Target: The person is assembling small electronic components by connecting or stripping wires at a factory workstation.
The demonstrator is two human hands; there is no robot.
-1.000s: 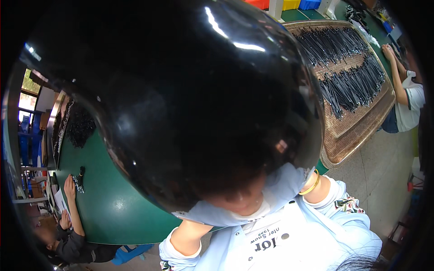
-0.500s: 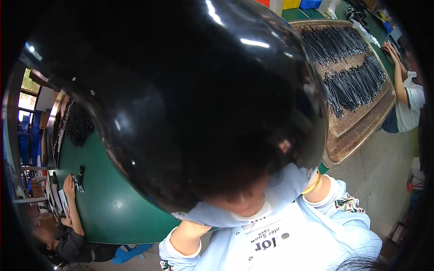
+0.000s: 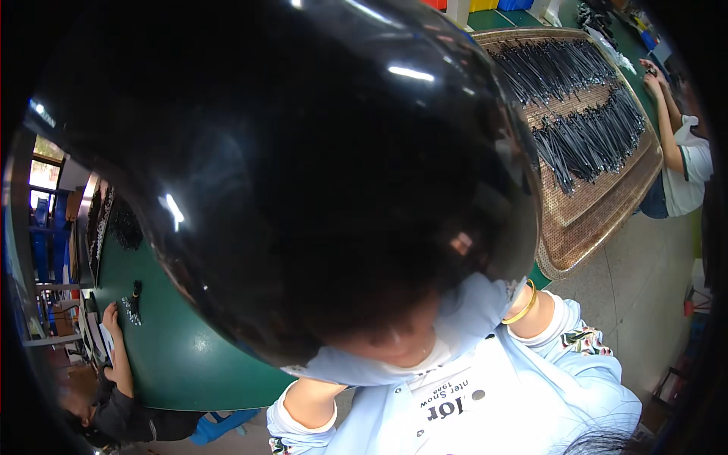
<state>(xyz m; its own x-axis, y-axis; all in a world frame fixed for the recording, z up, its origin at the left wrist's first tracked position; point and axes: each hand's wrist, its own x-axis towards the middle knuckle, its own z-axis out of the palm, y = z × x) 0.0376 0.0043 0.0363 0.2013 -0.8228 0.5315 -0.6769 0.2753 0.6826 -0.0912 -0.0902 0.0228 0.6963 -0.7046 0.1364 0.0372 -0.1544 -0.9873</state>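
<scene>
A large, glossy black rounded object [image 3: 318,174] fills most of the head view, close to the camera, with light reflections on its curved surface. I cannot tell what it is. Both my forearms, in light blue sleeves with white cuffs, reach up behind it. The left forearm [image 3: 315,402] passes under its lower edge. On the right forearm [image 3: 537,318] is a gold bracelet [image 3: 523,305]. Both my hands are hidden behind the black object, so whatever they hold or touch does not show.
Rows of thin black strips [image 3: 588,136] with shiny ends lie on a brown mesh tray [image 3: 580,220] at the right. On the green table [image 3: 189,349] are a small black bundle [image 3: 134,303] and a dark heap [image 3: 125,227]. Co-workers sit at left and far right.
The black object has shifted slightly left in the view. The left co-worker's hand has moved back from the small bundle, and the right co-worker's hands have shifted. My forearms stay nearly still.
</scene>
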